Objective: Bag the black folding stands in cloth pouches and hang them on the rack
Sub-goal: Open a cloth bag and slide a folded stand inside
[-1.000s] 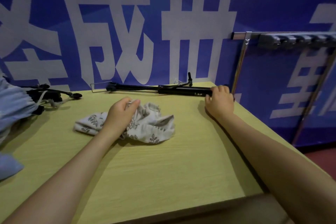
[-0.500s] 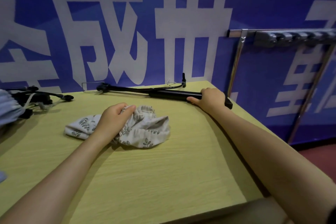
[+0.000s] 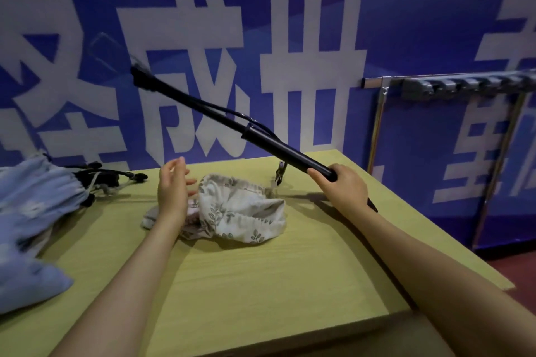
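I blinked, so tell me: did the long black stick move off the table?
Yes. The right hand has lifted the black stand off the table; its far end now points up-left.

Two bare forearms reach in from the bottom edge over the yellow-green table. No sleeve shows on either arm from the frame edge to the wrist. The left hand, above the table's far left part, wears no glove, ring or watch. The right hand, near the table's far right corner, is likewise bare, with no band at the wrist.
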A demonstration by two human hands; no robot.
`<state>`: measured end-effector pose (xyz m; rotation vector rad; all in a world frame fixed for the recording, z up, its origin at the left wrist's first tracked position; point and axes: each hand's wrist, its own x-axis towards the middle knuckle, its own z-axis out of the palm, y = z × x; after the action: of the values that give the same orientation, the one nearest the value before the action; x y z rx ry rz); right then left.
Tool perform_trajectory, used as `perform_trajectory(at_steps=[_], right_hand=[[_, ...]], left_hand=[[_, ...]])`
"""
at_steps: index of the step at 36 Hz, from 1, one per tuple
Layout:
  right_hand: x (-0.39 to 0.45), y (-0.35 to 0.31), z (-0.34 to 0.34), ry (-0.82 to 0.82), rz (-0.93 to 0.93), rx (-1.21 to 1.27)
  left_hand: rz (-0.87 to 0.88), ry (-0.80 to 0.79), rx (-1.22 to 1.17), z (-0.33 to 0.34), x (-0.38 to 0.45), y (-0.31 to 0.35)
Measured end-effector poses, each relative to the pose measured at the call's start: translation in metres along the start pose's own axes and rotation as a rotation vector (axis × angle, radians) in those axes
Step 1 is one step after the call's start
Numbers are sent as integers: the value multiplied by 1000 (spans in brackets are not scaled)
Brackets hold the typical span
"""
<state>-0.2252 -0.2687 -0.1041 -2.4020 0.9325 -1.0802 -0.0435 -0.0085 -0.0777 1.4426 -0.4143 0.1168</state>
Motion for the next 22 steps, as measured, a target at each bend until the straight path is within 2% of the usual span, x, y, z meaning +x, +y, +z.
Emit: perform_trajectory(at_steps=[7,11,17,20,22], right_hand=[[-6,5,-8,-49,-153,-153],[-7,5,-7,-65,-194,-206],[-9,2,-7,-93,-223,-198],[-10,1,-8,-107,-234,-202],[-10,0,-8,-113,-235,-198]], left_hand=[[-43,236,-129,-27,18,-4],[-173,295,-174,-35,20,-10],[-160,487,-46,-63,27,-19],[-152,469,-95,-70,25,-17],[-150,455,-227,-73,25,-15]])
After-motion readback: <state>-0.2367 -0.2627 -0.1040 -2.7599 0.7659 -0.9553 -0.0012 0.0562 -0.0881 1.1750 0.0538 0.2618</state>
